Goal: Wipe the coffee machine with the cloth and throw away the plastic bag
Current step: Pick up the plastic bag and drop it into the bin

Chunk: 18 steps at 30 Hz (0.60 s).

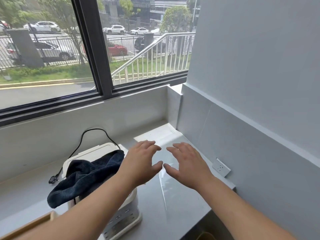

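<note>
A white coffee machine (97,153) stands on the pale grey counter, partly hidden by my left forearm. A dark blue cloth (83,177) lies draped over its top and hangs down its left side. My left hand (142,161) and my right hand (187,165) hover side by side over the counter to the right of the machine, fingers spread, palms down, holding nothing. A clear plastic sheet or bag (164,170) seems to lie flat on the counter under the hands; it is faint and hard to make out.
The machine's black power cord (78,148) loops up the back wall and ends in a plug lying on the counter (181,210). A white wall socket (221,167) sits on the right wall. A wooden edge (26,227) shows at bottom left. A window runs behind.
</note>
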### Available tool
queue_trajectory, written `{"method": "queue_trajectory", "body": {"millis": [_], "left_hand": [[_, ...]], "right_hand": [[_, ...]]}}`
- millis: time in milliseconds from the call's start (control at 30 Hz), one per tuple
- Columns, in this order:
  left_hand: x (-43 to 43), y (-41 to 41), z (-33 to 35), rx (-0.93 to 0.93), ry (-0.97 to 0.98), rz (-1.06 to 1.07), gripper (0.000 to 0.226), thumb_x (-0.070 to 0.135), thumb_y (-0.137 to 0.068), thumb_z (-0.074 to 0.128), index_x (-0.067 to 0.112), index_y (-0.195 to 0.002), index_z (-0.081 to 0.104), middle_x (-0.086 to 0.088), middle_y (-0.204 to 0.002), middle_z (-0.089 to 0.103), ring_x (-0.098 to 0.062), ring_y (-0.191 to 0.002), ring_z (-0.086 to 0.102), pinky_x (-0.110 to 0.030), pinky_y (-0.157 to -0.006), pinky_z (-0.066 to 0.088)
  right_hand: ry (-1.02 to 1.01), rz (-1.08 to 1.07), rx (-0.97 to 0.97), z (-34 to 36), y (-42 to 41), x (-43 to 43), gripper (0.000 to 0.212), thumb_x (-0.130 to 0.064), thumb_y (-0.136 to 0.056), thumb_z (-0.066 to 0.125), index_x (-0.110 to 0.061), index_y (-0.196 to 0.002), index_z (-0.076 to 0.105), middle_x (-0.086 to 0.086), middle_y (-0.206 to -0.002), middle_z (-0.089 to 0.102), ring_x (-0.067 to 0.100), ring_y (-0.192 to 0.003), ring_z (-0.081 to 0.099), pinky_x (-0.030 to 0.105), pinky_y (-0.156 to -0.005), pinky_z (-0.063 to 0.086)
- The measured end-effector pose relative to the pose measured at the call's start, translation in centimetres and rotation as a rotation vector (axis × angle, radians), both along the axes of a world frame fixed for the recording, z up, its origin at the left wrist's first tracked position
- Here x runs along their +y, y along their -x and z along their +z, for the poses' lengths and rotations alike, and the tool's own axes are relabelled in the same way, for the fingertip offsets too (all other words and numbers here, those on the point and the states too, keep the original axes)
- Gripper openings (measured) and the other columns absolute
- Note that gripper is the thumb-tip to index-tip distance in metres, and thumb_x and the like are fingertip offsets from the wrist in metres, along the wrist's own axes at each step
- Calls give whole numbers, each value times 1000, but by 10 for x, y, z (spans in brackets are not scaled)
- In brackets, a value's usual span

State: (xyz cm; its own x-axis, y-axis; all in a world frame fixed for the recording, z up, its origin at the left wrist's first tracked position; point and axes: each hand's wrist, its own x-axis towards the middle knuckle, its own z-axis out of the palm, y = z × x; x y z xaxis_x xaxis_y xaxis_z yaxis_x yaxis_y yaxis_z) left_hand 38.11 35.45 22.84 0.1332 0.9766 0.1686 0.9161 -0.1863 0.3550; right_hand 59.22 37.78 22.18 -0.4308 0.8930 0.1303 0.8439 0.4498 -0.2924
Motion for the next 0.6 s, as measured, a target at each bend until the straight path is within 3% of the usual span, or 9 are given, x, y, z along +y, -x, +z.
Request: {"method": "queue_trajectory", "body": {"millis": [600], "left_hand": [[45, -80, -77, 35, 140, -14, 54, 56, -91, 58, 36, -141, 58, 10, -157, 49, -16, -149, 35, -33, -121, 27]], "right_hand": [[106, -24, -50, -77, -74, 38, 69, -68, -92, 44, -31, -150, 47, 0, -156, 46, 27, -151, 30, 43, -122, 27]]}}
